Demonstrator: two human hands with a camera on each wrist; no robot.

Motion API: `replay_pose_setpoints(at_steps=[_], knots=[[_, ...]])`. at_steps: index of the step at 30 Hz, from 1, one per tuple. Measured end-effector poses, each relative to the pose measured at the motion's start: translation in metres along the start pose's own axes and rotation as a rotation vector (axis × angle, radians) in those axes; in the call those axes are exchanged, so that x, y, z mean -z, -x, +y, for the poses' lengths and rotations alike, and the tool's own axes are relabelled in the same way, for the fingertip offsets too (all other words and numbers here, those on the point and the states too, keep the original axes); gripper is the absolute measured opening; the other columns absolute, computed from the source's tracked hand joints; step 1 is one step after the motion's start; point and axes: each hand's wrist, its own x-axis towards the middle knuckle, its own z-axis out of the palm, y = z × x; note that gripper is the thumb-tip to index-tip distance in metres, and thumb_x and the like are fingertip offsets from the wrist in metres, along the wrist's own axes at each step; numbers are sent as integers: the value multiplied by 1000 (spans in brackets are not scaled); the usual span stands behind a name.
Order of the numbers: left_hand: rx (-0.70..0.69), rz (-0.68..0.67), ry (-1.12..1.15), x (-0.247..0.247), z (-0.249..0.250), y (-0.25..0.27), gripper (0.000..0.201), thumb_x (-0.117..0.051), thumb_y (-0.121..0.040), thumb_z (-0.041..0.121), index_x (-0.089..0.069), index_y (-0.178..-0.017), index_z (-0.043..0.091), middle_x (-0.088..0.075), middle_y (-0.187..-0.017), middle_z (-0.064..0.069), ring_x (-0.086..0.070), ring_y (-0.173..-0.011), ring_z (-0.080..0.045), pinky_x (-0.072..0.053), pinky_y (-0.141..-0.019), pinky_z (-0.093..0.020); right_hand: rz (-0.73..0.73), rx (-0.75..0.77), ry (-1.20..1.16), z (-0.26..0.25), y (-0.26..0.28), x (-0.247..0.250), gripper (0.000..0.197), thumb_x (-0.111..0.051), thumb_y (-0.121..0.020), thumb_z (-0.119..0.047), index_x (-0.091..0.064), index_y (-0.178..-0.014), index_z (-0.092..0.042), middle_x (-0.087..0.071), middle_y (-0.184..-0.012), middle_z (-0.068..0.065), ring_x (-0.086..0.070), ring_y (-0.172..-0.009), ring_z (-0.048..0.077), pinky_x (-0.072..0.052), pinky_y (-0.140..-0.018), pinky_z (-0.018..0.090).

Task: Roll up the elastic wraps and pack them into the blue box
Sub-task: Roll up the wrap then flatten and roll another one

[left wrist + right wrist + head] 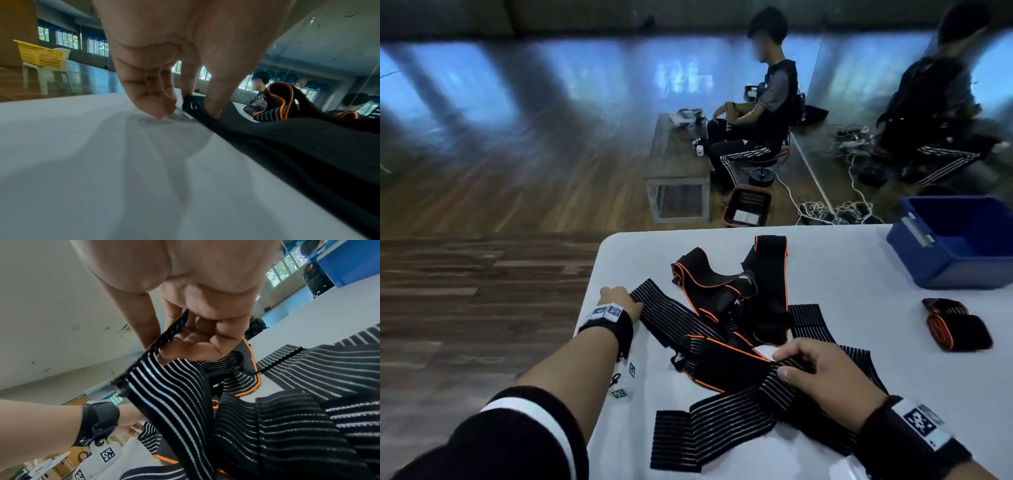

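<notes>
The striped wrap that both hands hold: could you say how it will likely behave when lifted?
Probably floppy: the striped wrap droops from the right hand. It likely snags, lying tangled under the orange-edged wraps. The left hand pinning its end suggests it slides.

No words, brands or numbers can be read anywhere; the only markings are black-and-white square code tags on the wristbands (604,312) at centre left and lower right of the head view, and the yellow sign (40,56) at upper left of the left wrist view is too blurred to read.
</notes>
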Motion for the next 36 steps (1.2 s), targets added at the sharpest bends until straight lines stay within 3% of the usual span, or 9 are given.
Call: replay_pose_setpoints(at_steps=[2, 6, 11, 15, 18, 20, 24, 30, 36], knots=[[-63, 47, 55, 5, 2, 1, 21, -68, -85, 25, -67, -81, 4, -69, -93, -17, -63, -72, -30, -53, -66, -34, 6, 7, 5, 0, -3, -1, 21, -76, -82, -4, -74, -89, -23, -75, -88, -14, -68, -82, -2, -45, -76, 10], [-306, 223, 271, 14, 9, 34, 12, -71, -82, 23, -60, -79, 22, -64, -88, 2, -59, -80, -20, -42, -70, -29, 4, 8, -12, -1, -9, -4, 20, -75, -83, -2, -73, -91, -21, -73, -87, -23, -66, -83, -8, -43, -75, 4], [-608, -21, 141, -12, 3, 97, 12, -71, -86, 35, -61, -80, 31, -62, -84, 14, -58, -79, -7, -49, -76, -27, 0, -1, 10, 4, -16, -10, 20, -76, -83, -7, -74, -90, -26, -74, -90, -14, -68, -85, -2, -46, -77, 8], [-400, 14, 263, -30, -6, 97, 41, -47, -100, 46, -66, -75, 19, -66, -69, 7, -62, -69, -12, -44, -64, -28, -32, -17, 8, 4, -18, -12, 22, -78, -81, -7, -74, -88, -27, -75, -88, -9, -70, -84, 3, -50, -76, 13], [-196, 147, 273, -36, -14, 74, 30, -54, -97, 45, -67, -105, 20, -64, -102, -3, -64, -94, -23, -50, -84, -34, -45, -26, 13, 4, -19, -12, 23, -78, -80, -7, -74, -87, -28, -76, -90, -4, -72, -87, 7, -54, -82, 23], [-112, 100, 216, -37, -12, 63, 44, -59, -90, 53, -65, -117, 19, -59, -116, -8, -63, -104, -27, -52, -92, -41, -54, -34, 10, 2, -20, -11, 22, -79, -80, -7, -74, -88, -28, -77, -92, -2, -72, -89, 11, -57, -88, 34], [-100, 56, 211, -28, 1, 61, 29, -68, -88, 43, -65, -75, 17, -67, -78, 1, -65, -79, -19, -52, -69, -30, -35, -26, 100, 3, -23, -9, 21, -82, -73, -20, -72, -86, -34, -75, -87, -6, -70, -95, 13, -44, -109, 45], [-136, 148, 438, 6, 20, 90, 21, -80, -76, 32, -66, -66, 21, -69, -64, 6, -67, -68, -12, -55, -67, -30, -2, -11, 151, -14, -22, 12, 12, -82, -76, -23, -73, -76, -32, -73, -80, -9, -67, -77, 0, -53, -78, 28], [-255, 316, 573, 61, 54, 127, 21, -86, -72, 28, -67, -63, 24, -67, -63, 12, -64, -62, -5, -50, -64, -26, -70, 0, -216, -57, -25, 35, 15, -72, -83, -9, -76, -94, -19, -72, -77, 5, -62, -63, 15, -48, -59, 33]])
